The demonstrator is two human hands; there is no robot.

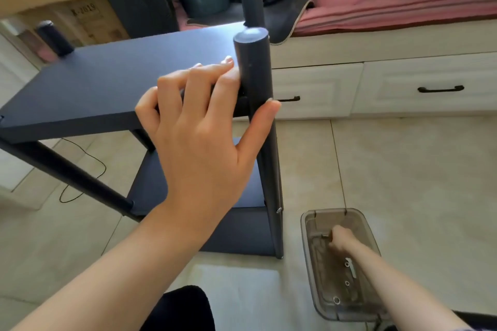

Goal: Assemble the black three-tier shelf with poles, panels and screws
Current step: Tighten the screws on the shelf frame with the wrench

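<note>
Shelf: the black shelf point(113, 80) stands on the tiled floor point(403, 169), near the white drawer unit point(376, 83); two panels look fitted, an upper panel point(80, 88) and a lower panel point(193, 196) beneath it.
Poles: the near-right pole point(254, 70) rises above the upper panel, with another pole point(251, 2) behind it and a short stub point(52, 36) at the far left.
Left hand: the left hand point(201, 129) lies on the right end of the upper panel, its fingers point(212, 70) stretched towards the near-right pole and the thumb pressed on the pole's near side. It braces rather than wraps, likely to keep pole and panel lined up at the joint.
Right hand: the right hand point(340, 239) reaches down into the clear plastic tray point(312, 250) on the floor at the right. Its fingers are curled, apparently nipping a small dark piece; I cannot tell what it is.
Hardware: small metal bits point(349, 271) lie loose in the tray, kept within reach.
Fitted screw: a screw head point(279, 210) shows low on the near-right pole, level with the lower panel.
Stage: probably fetching a fastener for the upper joint.
</note>
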